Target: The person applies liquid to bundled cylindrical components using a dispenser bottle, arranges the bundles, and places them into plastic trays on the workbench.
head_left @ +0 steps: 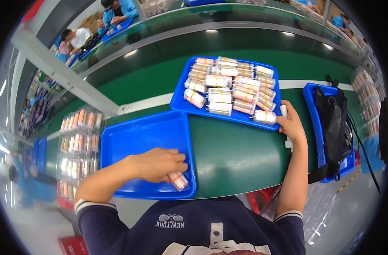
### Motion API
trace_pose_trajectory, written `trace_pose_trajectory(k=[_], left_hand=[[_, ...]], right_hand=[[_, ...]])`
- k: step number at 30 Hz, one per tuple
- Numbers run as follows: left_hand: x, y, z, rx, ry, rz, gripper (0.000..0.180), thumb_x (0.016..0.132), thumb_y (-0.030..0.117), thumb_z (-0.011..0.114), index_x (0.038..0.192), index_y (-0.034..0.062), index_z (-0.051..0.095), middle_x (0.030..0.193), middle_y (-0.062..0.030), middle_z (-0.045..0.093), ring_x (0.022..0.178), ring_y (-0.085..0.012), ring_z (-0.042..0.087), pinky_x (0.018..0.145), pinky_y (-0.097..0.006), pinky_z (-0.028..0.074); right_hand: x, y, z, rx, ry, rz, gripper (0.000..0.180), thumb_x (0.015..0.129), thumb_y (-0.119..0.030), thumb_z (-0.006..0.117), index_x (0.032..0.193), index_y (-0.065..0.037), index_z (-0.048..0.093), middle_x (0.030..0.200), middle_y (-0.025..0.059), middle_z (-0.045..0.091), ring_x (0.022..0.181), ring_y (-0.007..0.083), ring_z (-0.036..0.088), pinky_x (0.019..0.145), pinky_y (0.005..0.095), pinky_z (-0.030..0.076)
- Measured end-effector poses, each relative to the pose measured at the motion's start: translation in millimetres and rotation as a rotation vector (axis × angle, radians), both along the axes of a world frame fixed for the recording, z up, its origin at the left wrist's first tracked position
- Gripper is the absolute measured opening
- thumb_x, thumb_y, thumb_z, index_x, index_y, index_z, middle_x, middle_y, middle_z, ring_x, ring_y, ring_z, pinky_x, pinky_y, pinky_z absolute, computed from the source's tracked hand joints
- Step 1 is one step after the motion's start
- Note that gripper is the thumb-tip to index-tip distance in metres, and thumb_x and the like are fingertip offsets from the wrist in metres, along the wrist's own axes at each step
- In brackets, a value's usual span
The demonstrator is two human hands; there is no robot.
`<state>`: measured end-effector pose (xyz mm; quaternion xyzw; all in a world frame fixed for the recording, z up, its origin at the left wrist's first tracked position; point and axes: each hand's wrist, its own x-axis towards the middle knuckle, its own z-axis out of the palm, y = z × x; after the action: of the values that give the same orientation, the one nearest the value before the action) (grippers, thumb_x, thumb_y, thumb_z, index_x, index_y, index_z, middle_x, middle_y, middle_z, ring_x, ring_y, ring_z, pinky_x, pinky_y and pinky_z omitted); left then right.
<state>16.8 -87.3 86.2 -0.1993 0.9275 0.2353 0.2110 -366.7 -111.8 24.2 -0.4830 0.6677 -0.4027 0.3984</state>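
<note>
My left hand is closed around a pink cylindrical tube with a clear end, low over the near right corner of a blue tray. No other tubes show in that tray. Farther off and to the right, a second blue tray is heaped with similar cylinders in pink, white and brown, several with yellow bands. At this tray's near right corner, my right hand has its fingers curled around a slim white stick-shaped thing, beside a white banded cylinder.
Both trays rest on a green work surface. Stacked clear packs of cylinders stand at the left. A blue bin with a black bag is at the right. A white metal post rises at the left; people work beyond.
</note>
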Motion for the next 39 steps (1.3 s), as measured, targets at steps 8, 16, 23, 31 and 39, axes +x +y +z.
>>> trace_pose_trajectory(k=[8, 16, 23, 31, 39], left_hand=[[-73, -81, 37, -0.274, 0.591, 0.280, 0.033, 0.069, 0.024, 0.072, 0.092, 0.0026, 0.061, 0.087, -0.0153, 0.058, 0.085, -0.0329, 0.057, 0.074, -0.040, 0.046], [-180, -164, -2, -0.506, 0.756, 0.597, 0.034, 0.068, 0.019, 0.075, 0.096, 0.0003, 0.067, 0.095, -0.0177, 0.059, 0.094, -0.0348, 0.057, 0.086, -0.041, 0.046], [-174, -170, -32, -0.721, 0.840, 0.400, 0.043, 0.079, 0.032, 0.065, 0.113, 0.0043, 0.062, 0.121, -0.0162, 0.055, 0.114, -0.0338, 0.046, 0.096, -0.044, 0.036], [-53, -60, 7, -0.698, 0.684, 0.473, 0.049, 0.077, 0.019, 0.068, 0.122, 0.0069, 0.052, 0.127, -0.0125, 0.049, 0.120, -0.0322, 0.041, 0.101, -0.043, 0.028], [110, 76, -10, -0.970, 0.339, 1.034, 0.046, 0.078, 0.020, 0.068, 0.119, 0.0046, 0.055, 0.124, -0.0149, 0.050, 0.113, -0.0339, 0.045, 0.097, -0.045, 0.033]], right_hand=[[-8, 5, -4, -0.045, 0.014, 0.009, 0.052, 0.072, -0.003, 0.058, 0.123, -0.001, 0.047, 0.078, 0.0098, 0.060, 0.050, 0.0118, 0.053, 0.045, 0.0258, 0.044], [-7, 3, -9, -0.061, 0.010, 0.020, 0.055, 0.071, -0.003, 0.059, 0.124, 0.000, 0.046, 0.078, 0.0114, 0.060, 0.051, 0.0137, 0.055, 0.046, 0.0274, 0.046], [-14, -3, -13, -0.051, 0.111, 0.049, 0.035, 0.071, -0.011, 0.063, 0.099, 0.006, 0.050, 0.078, 0.0171, 0.062, 0.056, 0.0202, 0.063, 0.052, 0.0336, 0.050], [-13, -1, -13, -0.096, 0.113, -0.024, 0.033, 0.071, -0.014, 0.068, 0.096, 0.005, 0.059, 0.081, 0.0176, 0.065, 0.062, 0.0232, 0.065, 0.054, 0.0338, 0.052], [-8, -2, -28, -0.209, -0.445, -0.006, 0.017, 0.074, -0.002, 0.056, 0.091, -0.003, 0.056, 0.069, 0.0011, 0.058, 0.048, 0.0085, 0.051, 0.038, 0.0226, 0.037]])
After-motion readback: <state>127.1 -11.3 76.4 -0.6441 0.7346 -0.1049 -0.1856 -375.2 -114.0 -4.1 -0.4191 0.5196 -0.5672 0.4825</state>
